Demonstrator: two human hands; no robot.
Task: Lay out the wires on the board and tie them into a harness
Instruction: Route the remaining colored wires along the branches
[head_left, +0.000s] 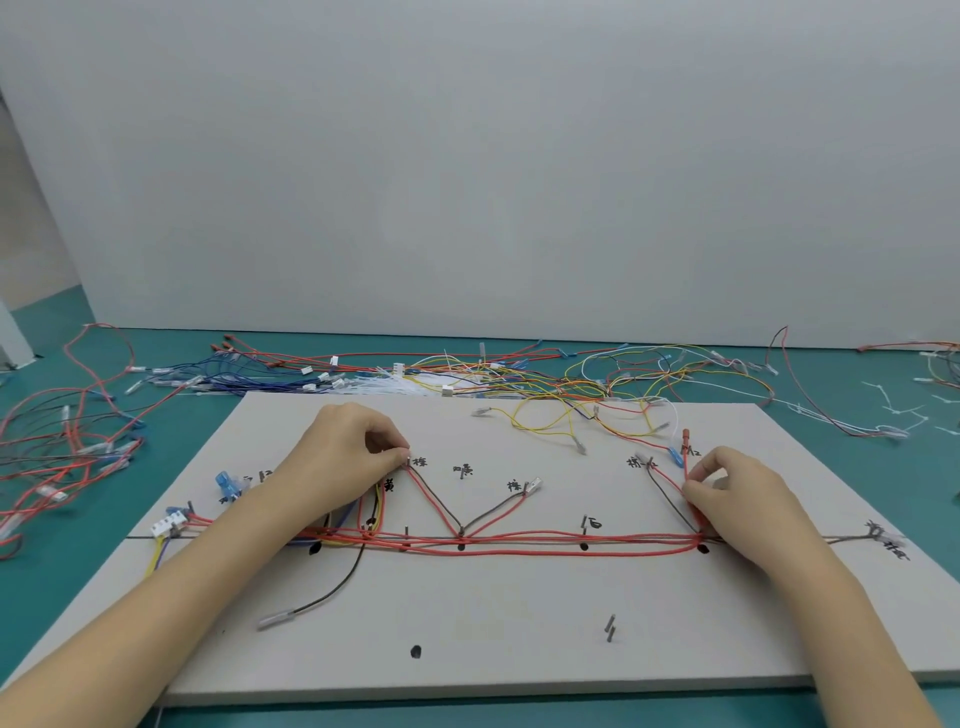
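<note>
While L hand (345, 457) pinches red wire (519, 548) end nr board (519, 639) far edge, R hand (737, 493) pinching its branch: keep wire taut, seat at pegs.

Red wires (519, 543) run across a pale grey board (519, 623) with black marks (415, 651); the table (883, 415) is teal.

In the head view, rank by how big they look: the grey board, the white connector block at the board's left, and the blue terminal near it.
1. grey board
2. white connector block
3. blue terminal, close in size to the block, so unsure
</note>
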